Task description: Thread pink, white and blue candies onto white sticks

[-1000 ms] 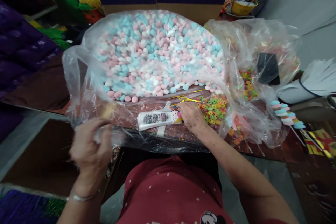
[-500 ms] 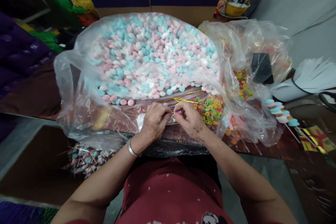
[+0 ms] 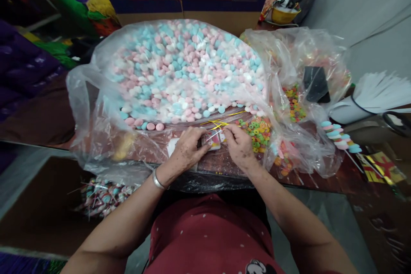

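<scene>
A thin white stick [image 3: 214, 135] spans the gap between my hands. My left hand [image 3: 189, 147], with a silver bangle at the wrist, pinches its left end. The fingertips of my right hand [image 3: 239, 144] are closed at its right end. Under the stick lies a small pink, white and yellow printed piece [image 3: 213, 141], partly covered by my fingers. Gold twist ties [image 3: 220, 124] lie just beyond my fingertips. Green and orange ring-shaped candies [image 3: 258, 132] are spread beside my right hand. White material [image 3: 172, 146] shows beside my left hand.
A large clear bag of pink, blue and white candies [image 3: 189, 68] fills the table's middle. At right are a candy skewer [image 3: 341, 137] and a container of white sticks [image 3: 349, 109]. A cardboard box [image 3: 41, 205] with wrapped candies [image 3: 105, 197] stands low left.
My hands have moved apart, the right one to the right. The white stick and the printed piece between them now show more plainly.
</scene>
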The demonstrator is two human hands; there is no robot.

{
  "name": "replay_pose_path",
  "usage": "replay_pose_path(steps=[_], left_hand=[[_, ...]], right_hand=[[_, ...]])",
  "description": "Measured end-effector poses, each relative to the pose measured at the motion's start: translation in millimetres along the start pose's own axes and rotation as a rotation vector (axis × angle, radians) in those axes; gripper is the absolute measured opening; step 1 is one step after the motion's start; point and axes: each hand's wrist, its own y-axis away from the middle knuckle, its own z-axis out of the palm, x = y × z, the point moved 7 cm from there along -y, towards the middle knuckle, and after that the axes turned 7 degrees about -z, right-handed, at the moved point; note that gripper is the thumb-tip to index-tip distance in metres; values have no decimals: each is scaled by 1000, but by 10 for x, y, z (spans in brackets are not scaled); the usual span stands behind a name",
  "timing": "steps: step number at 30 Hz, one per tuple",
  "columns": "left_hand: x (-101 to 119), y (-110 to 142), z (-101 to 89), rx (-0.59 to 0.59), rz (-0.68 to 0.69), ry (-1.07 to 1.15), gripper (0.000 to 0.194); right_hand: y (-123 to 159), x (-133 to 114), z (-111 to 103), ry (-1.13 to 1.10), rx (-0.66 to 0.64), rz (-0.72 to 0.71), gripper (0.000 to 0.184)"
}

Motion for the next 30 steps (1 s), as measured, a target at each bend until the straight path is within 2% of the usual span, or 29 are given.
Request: replay_pose_path(steps=[2, 4, 7, 10, 12, 13, 16, 18, 19, 22, 25, 30], left_hand=[[-13, -2, -15, 3, -2, -7, 24], [-21, 0, -35, -2, 3, -5, 24], [-39, 19, -102, -14, -13, 75, 30], [-37, 61, -300, 80, -81, 283, 34], [55, 84, -408, 104, -96, 419, 32], [142, 85, -408, 54, -89, 455, 32], [435, 82, -251, -183, -78, 403, 37], [549, 83, -142, -245, -93, 389, 16], [566, 86, -89, -262, -115, 400, 8], [518, 113, 25, -293, -187, 435, 18], [454, 142, 55, -305, -204, 401, 20], [470, 186, 118, -346, -187, 363, 25]], right_hand=[[-32, -15, -205, 41, 120, -12, 19], [-39, -63, -378, 86, 187, -58, 19], [19, -154, -438, 146, 113, -168, 18], [140, -235, -375, 195, 18, -293, 20], [210, -299, -347, 210, 1, -380, 21], [235, -337, -341, 212, -4, -421, 21], [277, -469, -342, 212, -28, -531, 20], [291, -545, -361, 219, -45, -575, 21], [299, -573, -373, 216, -53, -588, 21], [321, -598, -395, 160, -111, -572, 20], [356, -574, -374, 103, -200, -525, 17], [437, -593, -388, 221, -149, -609, 32]])
